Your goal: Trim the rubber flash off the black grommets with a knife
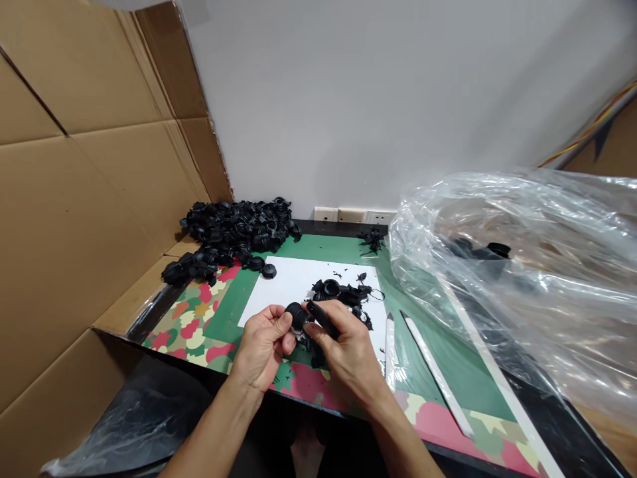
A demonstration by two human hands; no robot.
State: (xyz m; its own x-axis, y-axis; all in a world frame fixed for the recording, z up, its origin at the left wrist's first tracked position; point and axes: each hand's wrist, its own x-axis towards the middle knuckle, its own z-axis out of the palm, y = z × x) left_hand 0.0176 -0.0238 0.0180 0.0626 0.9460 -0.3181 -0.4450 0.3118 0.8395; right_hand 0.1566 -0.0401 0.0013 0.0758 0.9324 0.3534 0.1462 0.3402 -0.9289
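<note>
Between the thumb and fingers of my left hand (261,342) is a ribbed round black rubber part (296,315). My right hand (351,352) is closed around a short black-handled tool (322,318), its front end close to that part. The tool's working tip is hidden, so its kind does not show. Both hands are over the near edge of a white paper sheet (288,282). Just beyond my right hand, more black rubber parts (331,288) and thin scraps lie on the sheet. A single round black part (269,271) sits at the sheet's far left.
A large heap of black parts (239,226) lies at the back left beside a tall cardboard wall (89,166). Two white pencil-like sticks (438,375) lie at right. Clear plastic bags (497,279) spread over the right side. Black scraps (372,240) lie near the wall sockets (351,216).
</note>
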